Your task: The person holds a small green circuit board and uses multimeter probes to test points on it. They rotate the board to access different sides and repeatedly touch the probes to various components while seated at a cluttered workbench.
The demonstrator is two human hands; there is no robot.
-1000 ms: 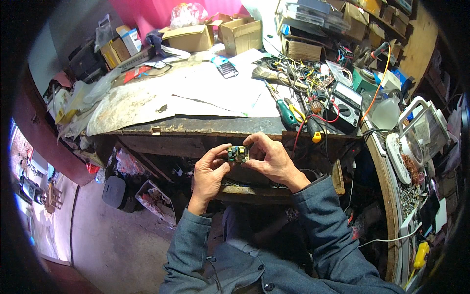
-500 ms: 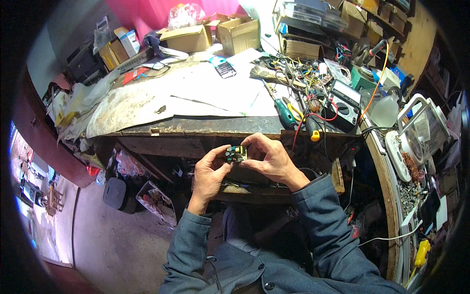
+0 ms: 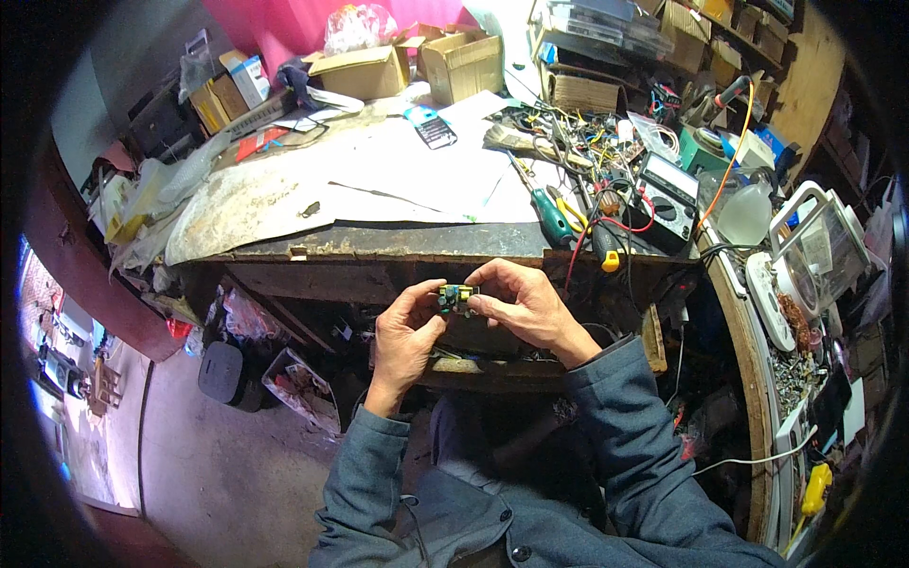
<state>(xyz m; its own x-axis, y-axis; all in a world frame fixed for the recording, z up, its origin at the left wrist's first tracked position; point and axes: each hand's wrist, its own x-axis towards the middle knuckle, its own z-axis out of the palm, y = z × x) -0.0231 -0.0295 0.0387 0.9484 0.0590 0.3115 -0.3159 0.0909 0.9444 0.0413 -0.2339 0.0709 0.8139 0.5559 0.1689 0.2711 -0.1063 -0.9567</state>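
Note:
A small circuit board [image 3: 458,298] with yellow, green and dark components is held up in front of the workbench's near edge, above an open drawer. My left hand [image 3: 407,333] pinches its left end between thumb and fingers. On its right end, the thumb and fingers of my right hand [image 3: 524,310] are closed. Parts of the board are covered by the fingertips. Beyond my hands lies the bench top, spread with a white sheet [image 3: 398,180].
On the bench's right lie a multimeter [image 3: 667,201], a green-handled screwdriver [image 3: 549,216] and tangled wires. Cardboard boxes [image 3: 461,70] stand at the back. The drawer front [image 3: 502,380] is below my hands. A power strip [image 3: 769,301] lies on the side bench.
The circuit board has been tilted between my fingers, so it looks flatter and shows a different face. My hands have hardly moved otherwise.

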